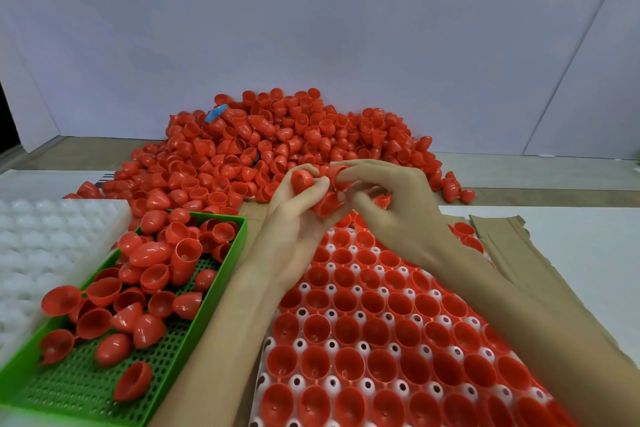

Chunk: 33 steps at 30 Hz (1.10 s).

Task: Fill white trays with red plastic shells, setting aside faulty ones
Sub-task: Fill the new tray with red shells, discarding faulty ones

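Note:
A big heap of red plastic shells [277, 146] lies at the back of the table. In front of me a white tray [332, 348] holds red shells in nearly every cup. Above its far end my left hand [294, 218] grips several red shells [303, 180], fingers curled round them. My right hand [391, 204] meets it from the right and pinches one shell [337, 173] at its fingertips. A green perforated bin [166, 343] at the left holds several loose shells.
A stack of empty white trays [41, 246] sits at the far left beside the green bin. Torn brown cardboard [502, 243] lies under and right of the filled tray. A pale wall panel with printed characters stands behind the heap.

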Motion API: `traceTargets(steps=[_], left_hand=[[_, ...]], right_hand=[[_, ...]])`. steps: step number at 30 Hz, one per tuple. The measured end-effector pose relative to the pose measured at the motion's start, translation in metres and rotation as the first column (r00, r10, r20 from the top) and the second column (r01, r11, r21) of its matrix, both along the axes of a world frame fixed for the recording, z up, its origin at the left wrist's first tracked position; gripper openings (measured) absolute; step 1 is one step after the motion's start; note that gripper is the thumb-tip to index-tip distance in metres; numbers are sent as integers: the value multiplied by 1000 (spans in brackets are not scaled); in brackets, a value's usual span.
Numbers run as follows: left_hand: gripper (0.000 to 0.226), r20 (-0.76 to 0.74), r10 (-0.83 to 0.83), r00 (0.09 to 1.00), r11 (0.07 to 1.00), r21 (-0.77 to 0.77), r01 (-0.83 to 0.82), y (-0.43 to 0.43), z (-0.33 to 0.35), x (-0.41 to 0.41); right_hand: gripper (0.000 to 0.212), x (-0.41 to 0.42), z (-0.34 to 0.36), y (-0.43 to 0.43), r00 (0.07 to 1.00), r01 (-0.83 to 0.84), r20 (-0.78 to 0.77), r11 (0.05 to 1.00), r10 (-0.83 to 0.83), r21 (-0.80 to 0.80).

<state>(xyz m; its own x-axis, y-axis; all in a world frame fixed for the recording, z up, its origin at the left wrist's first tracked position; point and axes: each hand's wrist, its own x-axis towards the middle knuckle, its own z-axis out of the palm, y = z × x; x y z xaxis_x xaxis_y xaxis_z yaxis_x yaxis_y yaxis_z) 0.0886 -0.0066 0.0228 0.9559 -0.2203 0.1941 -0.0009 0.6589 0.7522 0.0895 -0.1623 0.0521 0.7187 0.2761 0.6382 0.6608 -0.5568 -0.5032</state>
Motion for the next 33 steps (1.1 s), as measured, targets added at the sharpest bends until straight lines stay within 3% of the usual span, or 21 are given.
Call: traceTargets(steps=[3, 6, 8, 12, 15, 17, 19, 22, 25, 28, 33], left_hand=[[15, 31, -4, 1000, 999, 53, 2, -3, 1, -2], [6, 68, -95, 993, 992, 84, 90, -4, 1, -4], [14, 55, -116, 992, 990, 92, 111, -5, 1, -4], [16, -31, 47, 998, 994, 100, -43, 2, -1, 2], [17, -95, 129, 987, 990, 70, -123, 12, -1, 6], [26, -135, 150, 979, 989, 38, -146, 15, -1, 6], [35, -164, 162, 973, 987, 12, -163, 16, -2, 7], [20, -160, 172, 972, 985, 17, -172, 15, -4, 7], [19, -149, 178, 973, 984, 48, -173, 13, -5, 6], [19, -144, 182, 973, 983, 59, -175, 13, -5, 6], [16, -125, 201, 972, 978, 81, -192, 14, -6, 6]], right_hand=[[25, -3, 3, 0, 993, -11, -119, 1000, 13, 15], [19, -11, 5, -6, 992, 6, -126, 998, 1, 59], [14, -20, 9, -17, 989, 28, -148, 995, -14, 96], [9, -57, 22, -64, 976, 20, -215, 989, 11, 144], [14, -102, 31, -111, 965, -14, -262, 1000, 16, 8], [14, -134, 33, -139, 946, -34, -323, 985, -23, -169], [24, -164, 28, -161, 932, -20, -342, 926, -119, -377], [51, -194, 13, -173, 882, -16, -392, 816, -260, -577], [47, -209, -6, -176, 837, -37, -439, 767, -327, -641], [37, -214, -23, -174, 796, -15, -493, 803, -350, -595], [32, -206, -29, -165, 765, -57, -501, 732, -405, -679]])
